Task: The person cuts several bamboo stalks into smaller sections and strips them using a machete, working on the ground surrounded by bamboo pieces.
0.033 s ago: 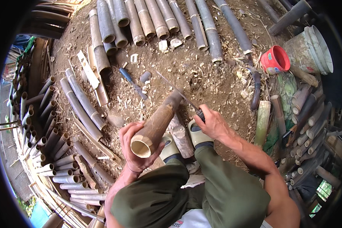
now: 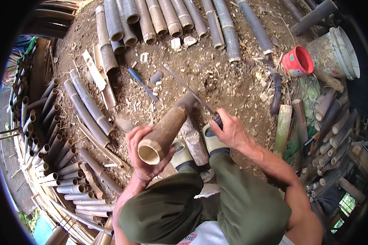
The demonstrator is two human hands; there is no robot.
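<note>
My left hand [image 2: 140, 153] wraps round the near end of a brown bamboo tube [image 2: 167, 124], whose pale hollow mouth faces up towards me. The tube slants away to the right, its far end resting near a short log [image 2: 194, 141] between my feet. In my right hand [image 2: 232, 130] is the black handle of a long, narrow-bladed knife [image 2: 180, 79]. Its blade crosses the tube's far part and points up and left; whether it touches the bamboo I cannot tell.
Cut bamboo tubes [image 2: 173, 25] lie in a row at the far side. More are stacked at left [image 2: 75, 190] and right. A blue-handled tool [image 2: 140, 81] and a grey stone [image 2: 155, 77] lie among chips. At far right are a red tub [image 2: 291, 65] and a dirty white bucket [image 2: 328, 57].
The tube's near end has shifted slightly left and up in my left hand. My right hand and the knife have moved slightly, the blade tip a little left and up.
</note>
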